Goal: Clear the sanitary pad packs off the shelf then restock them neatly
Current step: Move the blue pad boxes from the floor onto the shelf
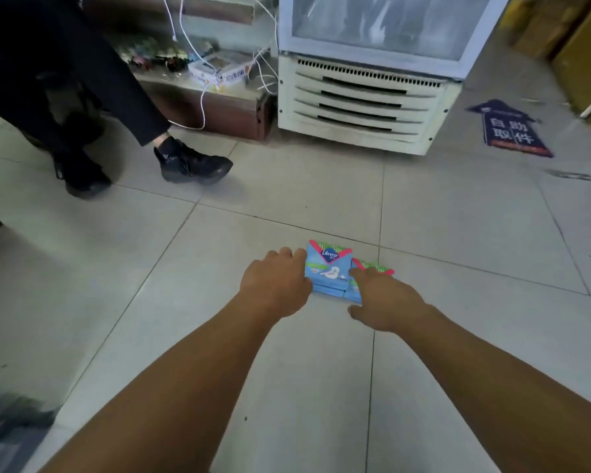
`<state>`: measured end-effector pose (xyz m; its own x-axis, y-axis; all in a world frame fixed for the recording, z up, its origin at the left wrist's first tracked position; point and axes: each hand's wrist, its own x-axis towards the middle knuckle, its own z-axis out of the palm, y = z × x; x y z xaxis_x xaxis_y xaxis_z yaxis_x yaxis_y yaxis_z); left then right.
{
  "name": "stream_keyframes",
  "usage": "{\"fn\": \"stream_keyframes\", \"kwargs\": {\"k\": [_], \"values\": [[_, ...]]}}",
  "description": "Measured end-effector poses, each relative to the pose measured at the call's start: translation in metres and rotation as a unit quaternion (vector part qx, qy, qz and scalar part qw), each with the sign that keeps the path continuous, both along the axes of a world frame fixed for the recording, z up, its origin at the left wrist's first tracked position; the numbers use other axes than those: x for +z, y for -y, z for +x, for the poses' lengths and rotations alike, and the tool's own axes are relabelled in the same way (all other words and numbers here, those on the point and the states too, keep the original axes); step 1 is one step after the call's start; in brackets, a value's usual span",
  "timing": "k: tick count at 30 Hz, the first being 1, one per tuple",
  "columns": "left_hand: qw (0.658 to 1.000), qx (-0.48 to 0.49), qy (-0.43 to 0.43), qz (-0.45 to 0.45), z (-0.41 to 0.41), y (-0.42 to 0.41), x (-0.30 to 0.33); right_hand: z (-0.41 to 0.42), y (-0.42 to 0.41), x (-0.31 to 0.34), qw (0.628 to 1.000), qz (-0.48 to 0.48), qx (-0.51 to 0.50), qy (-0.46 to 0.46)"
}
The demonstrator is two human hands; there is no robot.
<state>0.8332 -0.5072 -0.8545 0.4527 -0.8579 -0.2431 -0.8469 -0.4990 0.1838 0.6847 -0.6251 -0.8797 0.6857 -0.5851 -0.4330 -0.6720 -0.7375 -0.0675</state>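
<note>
Here, at the upper left of the frame, another person's trouser leg and black shoe stand on the tiled floor, beside a low brown counter strewn with white cables. Just below the frame's centre, the left hand reaches out, forearm extended and knuckles up, its fingers curled against the left edge of the Libresse sanitary pad packs, pressing on them rather than closing round them, as far as the blur allows. The blue packs lie in two short stacks on the floor, side by side and touching, most likely parked here while the shelf, which is out of view, is emptied; squaring them up now would make carrying them back tidier. The right hand lies palm down over the right-hand stack, fingers fairly straight and spread, thumb hanging free at the near side, holding nothing. Toward the upper right stand a white display cooler and a dark blue arrow floor sticker.
</note>
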Motion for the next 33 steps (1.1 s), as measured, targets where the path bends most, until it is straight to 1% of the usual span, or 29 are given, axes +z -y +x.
{"fn": "stream_keyframes", "kwargs": {"k": [3,5,8,10,13,18,21,23,26,29,31,33], "values": [[1.000,0.006,-0.020,-0.003,0.014,0.024,-0.046,0.036,0.029,-0.056,1.000,0.006,0.002,0.012],[1.000,0.010,-0.026,-0.009,0.025,0.032,-0.072,0.060,0.049,-0.089,1.000,-0.008,0.017,0.005],[0.999,0.008,-0.030,-0.007,0.042,0.038,-0.107,0.090,0.081,-0.127,0.997,-0.054,0.045,-0.031],[0.999,0.010,-0.036,-0.003,0.052,0.038,-0.125,0.103,0.097,-0.149,0.995,-0.060,0.055,-0.059],[0.999,0.021,-0.048,0.003,0.061,0.036,-0.144,0.103,0.105,-0.169,0.996,-0.041,0.046,-0.071],[0.997,0.031,-0.068,0.023,0.062,0.025,-0.146,0.086,0.082,-0.169,0.997,-0.050,0.063,-0.011],[0.991,0.058,-0.115,0.029,0.064,0.022,-0.126,0.067,0.057,-0.147,0.993,-0.051,0.101,0.039],[0.979,0.084,-0.181,0.035,0.063,0.019,-0.098,0.053,0.041,-0.122,0.985,-0.058,0.129,0.096],[0.950,0.120,-0.289,0.023,0.061,0.005,-0.035,0.041,0.017,-0.063,0.963,-0.085,0.157,0.203],[0.912,0.147,-0.382,-0.038,0.051,-0.030,0.033,0.032,-0.015,0.009,0.940,-0.109,0.186,0.263],[0.884,0.145,-0.435,-0.092,0.038,-0.059,0.074,0.025,-0.040,0.054,0.924,-0.132,0.220,0.282],[0.855,0.150,-0.474,-0.148,0.023,-0.092,0.109,0.018,-0.066,0.097,0.916,-0.143,0.249,0.282]]}}
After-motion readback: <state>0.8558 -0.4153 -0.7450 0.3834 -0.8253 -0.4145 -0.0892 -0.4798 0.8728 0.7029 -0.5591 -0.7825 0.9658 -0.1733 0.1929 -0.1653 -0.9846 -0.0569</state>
